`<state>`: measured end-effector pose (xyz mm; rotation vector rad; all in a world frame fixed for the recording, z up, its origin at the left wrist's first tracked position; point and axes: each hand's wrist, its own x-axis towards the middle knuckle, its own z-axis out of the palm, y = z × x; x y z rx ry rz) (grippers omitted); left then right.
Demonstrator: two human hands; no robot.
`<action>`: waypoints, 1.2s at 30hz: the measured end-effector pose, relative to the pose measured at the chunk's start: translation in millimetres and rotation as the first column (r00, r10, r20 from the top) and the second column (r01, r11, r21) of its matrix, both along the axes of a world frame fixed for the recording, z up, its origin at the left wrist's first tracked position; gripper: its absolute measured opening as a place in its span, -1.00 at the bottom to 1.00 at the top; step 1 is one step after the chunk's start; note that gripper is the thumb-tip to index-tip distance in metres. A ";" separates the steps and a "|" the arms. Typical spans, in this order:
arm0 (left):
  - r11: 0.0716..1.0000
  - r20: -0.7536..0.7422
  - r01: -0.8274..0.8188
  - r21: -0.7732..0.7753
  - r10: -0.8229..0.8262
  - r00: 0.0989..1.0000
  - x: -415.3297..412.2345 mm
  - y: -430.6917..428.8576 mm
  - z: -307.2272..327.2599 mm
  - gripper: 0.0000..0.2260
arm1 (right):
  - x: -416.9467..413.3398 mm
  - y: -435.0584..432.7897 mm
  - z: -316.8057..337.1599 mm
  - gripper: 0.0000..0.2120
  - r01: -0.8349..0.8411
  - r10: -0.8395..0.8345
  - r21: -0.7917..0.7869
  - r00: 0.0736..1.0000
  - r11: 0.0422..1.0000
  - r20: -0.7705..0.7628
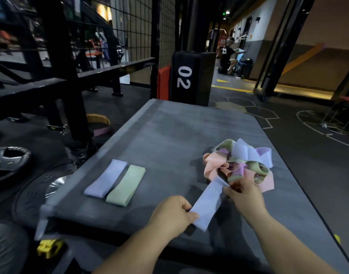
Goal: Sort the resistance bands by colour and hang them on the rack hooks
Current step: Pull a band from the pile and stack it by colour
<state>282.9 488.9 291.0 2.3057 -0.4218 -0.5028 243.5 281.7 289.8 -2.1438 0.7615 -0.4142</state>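
pale lilac flat fabric resistance band [207,204], stretched taut between left hand [172,213] fingers and right hand [243,194] fingers pinching its ends, apparently smoothing it to join lilac band [105,177] and green band [126,184] left of the fingers; tangled pastel heap [242,165] just beyond, on grey counter [169,135].

So I've got this flat grey padded platform [169,131] in front of me. Lying on it: a tangled heap of pastel fabric loop bands [242,163], and well left of that heap a flattened lavender band [106,178] touching a flattened pale green one [126,185].
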 end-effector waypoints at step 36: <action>0.759 0.002 -0.645 -0.089 0.648 0.761 106.6 182.1 -20.1 -0.87 | 220.0 220.1 10.5 -0.90 -0.471 0.423 -0.108 0.855 0.876 -0.300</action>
